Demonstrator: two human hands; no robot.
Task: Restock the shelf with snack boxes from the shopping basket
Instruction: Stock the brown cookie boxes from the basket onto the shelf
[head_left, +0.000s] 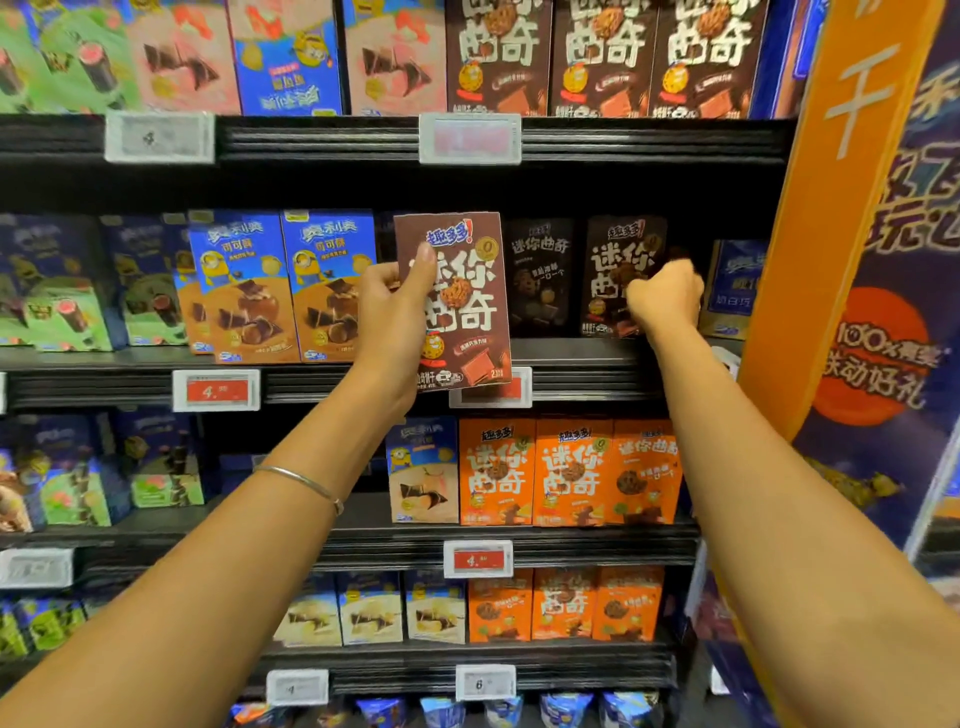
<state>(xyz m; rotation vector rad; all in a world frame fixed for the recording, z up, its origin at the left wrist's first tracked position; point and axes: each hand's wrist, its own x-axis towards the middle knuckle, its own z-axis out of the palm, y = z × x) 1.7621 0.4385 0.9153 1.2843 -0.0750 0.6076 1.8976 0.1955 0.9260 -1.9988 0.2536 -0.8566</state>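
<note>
At centre, brown snack box (462, 312): upright, front face to cam, held in the air just in front of the mid shelf; its bottom edge overlaps a red price tag (496, 391).
L hand (392, 317): at the box's 9 o'clock; grips the box's left edge, one digit lying up the front face, the rest wrapped round the side.
R hand (665, 299): at the box's 3 o'clock, apart from it; fingers curled tight, knuckles to cam, up against the front of the right dark box (618, 249). Can't tell if it grips that box or only touches it.
Second dark box (540, 275): btwn held box and right dark box, standing set back.
Mid shelf (582, 356): black; carries both dark boxes, bare strip along its front.
Blue boxes (283, 286): pair, upright at shelf front, 9 o'clock of L hand.
Orange boxes (566, 473): row of three, next shelf down, approx 5 o'clock of held box.
Top-shelf brown boxes (602, 57): three side by side, approx 1 o'clock.
Bracelet (306, 483): thin, metal, round L forearm.
Orange banner (831, 208): 3 o'clock side of frame, right of the shelves.
</note>
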